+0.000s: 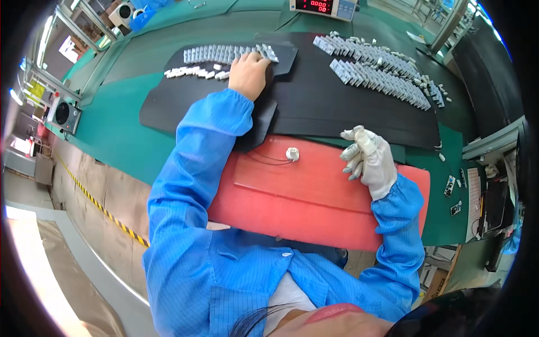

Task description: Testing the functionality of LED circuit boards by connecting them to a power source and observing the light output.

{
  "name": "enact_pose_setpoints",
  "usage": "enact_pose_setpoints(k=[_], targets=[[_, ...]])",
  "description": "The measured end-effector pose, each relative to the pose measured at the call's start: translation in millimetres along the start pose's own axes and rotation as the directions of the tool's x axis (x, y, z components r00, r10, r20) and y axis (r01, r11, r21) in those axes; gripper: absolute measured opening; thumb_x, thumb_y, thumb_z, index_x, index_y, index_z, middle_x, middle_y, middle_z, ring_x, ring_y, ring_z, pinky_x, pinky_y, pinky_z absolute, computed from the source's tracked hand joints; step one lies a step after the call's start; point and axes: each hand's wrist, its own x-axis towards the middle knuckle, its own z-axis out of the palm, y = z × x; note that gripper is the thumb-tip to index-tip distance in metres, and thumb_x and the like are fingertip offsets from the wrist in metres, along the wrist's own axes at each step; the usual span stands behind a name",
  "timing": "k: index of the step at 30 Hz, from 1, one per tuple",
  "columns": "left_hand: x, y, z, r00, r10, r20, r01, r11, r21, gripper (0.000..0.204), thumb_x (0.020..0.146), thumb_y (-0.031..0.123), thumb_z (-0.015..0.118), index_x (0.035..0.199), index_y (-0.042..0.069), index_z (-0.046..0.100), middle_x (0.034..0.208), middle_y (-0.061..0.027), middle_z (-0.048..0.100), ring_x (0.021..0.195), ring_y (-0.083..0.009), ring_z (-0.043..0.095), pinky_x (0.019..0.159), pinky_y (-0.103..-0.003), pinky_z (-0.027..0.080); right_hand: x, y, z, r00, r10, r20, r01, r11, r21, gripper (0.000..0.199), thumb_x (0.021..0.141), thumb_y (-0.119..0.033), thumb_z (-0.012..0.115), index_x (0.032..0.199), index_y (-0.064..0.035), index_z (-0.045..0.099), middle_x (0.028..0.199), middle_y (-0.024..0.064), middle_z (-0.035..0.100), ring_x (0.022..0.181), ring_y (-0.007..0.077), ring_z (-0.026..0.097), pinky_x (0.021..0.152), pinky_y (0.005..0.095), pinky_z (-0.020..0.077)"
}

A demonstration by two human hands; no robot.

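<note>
Two blue striped sleeves rise from the lower edge, one to each hand. Nearest lies a flat red rectangular mat (314, 208) along the bench edge, and on its far left part sits a small white plastic part (292, 153) with thin dark wires trailing to its left. The right hand (368, 159), in a white fabric glove with grey fingertips, hovers over the far right part of the red mat, well apart from the white part; its fingers (352, 153) are loosely curled and partly spread, pointing left, and hold nothing. Beyond the red mat spreads a large black flat sheet (314, 106) lying on the green bench top (112, 118). The left hand (250, 73), bare, reaches far across to a smaller black sheet (289, 56) at the far left, its fingers bent down onto the right end of a tight row of small grey-white block-shaped components (224, 54); whether it grips any of them I cannot tell, since the fingertips are hidden behind the knuckles. Just nearer than that row lies a looser line of the same small pieces (193, 72). Farther right, two long slanting rows of similar grey components (376, 70) cross the large black sheet. At the far edge stands a grey instrument with a red numeric display (323, 7).
</note>
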Motion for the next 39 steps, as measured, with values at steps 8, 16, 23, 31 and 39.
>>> enact_pose_setpoints(k=[8, 16, 23, 31, 39], targets=[[8.4, 3.9, 27.0, 0.986, -0.137, -0.095, 0.131, 0.989, -0.061, 0.027, 0.078, 0.032, 0.066, 0.1, 0.018, 0.066, 0.108, -0.0126, 0.055, 0.106, -0.0311, 0.05, 0.089, -0.048, 0.038, -1.4, -3.3, 0.3, 0.999, 0.042, 0.01, -0.042, 0.999, -0.023, 0.059, 0.087, -0.051, 0.051, 0.106, 0.0048, 0.058, 0.068, 0.0087, 0.06, 0.048, 0.014, 0.057, 0.04, 0.0233, 0.0454], [-9.4, -22.7, 24.6, 0.997, -0.081, -0.02, 0.076, 0.981, -0.181, 0.013, 0.076, 0.023, 0.065, 0.088, 0.018, 0.065, 0.102, -0.0054, 0.056, 0.107, -0.0264, 0.05, 0.093, -0.051, 0.035, -0.8, 2.8, 6.6, 0.999, -0.002, -0.039, -0.001, 0.997, -0.073, 0.065, 0.089, -0.055, 0.047, 0.109, 0.0064, 0.054, 0.065, 0.0051, 0.058, 0.044, 0.0096, 0.053, 0.036, 0.0195, 0.0419], [-7.4, -45.3, 31.9, 0.982, -0.188, 0.03, 0.19, 0.974, -0.123, 0.021, 0.08, 0.025, 0.062, 0.099, 0.02, 0.061, 0.112, -0.0086, 0.055, 0.111, -0.0299, 0.049, 0.091, -0.046, 0.036, 0.2, 1.9, 9.8, 0.997, 0.009, -0.082, -0.014, 0.998, -0.059, 0.062, 0.089, -0.053, 0.05, 0.109, 0.0054, 0.054, 0.065, 0.0051, 0.058, 0.043, 0.0095, 0.052, 0.035, 0.0193, 0.041], [0.8, -69.2, 36.8, 0.993, -0.073, -0.089, 0.064, 0.993, -0.098, 0.035, 0.077, 0.027, 0.07, 0.111, 0.018, 0.064, 0.118, -0.0181, 0.055, 0.113, -0.0368, 0.05, 0.095, -0.044, 0.041, -2.8, -2.5, 0.2, 0.999, 0.047, -0.002, -0.047, 0.998, 0.036, 0.039, 0.087, -0.036, 0.053, 0.102, -0.0017, 0.061, 0.068, 0.0066, 0.061, 0.048, 0.0128, 0.058, 0.041, 0.0228, 0.0461], [-61.5, 2.6, -69.5, 0.998, 0.047, 0.029, -0.028, 0.892, -0.451, 0.028, 0.076, -0.005, 0.061, 0.103, 0.002, 0.062, 0.112, -0.0159, 0.058, 0.115, -0.0327, 0.051, 0.099, -0.04, 0.039, -14.9, -21.8, -86.9, 0.979, -0.144, -0.143, 0.151, 0.988, 0.042, 0.036, 0.08, -0.025, 0.06, 0.101, 0.0031, 0.06, 0.077, 0.0106, 0.063, 0.063, 0.0172, 0.063, 0.051, 0.0273, 0.0522]])
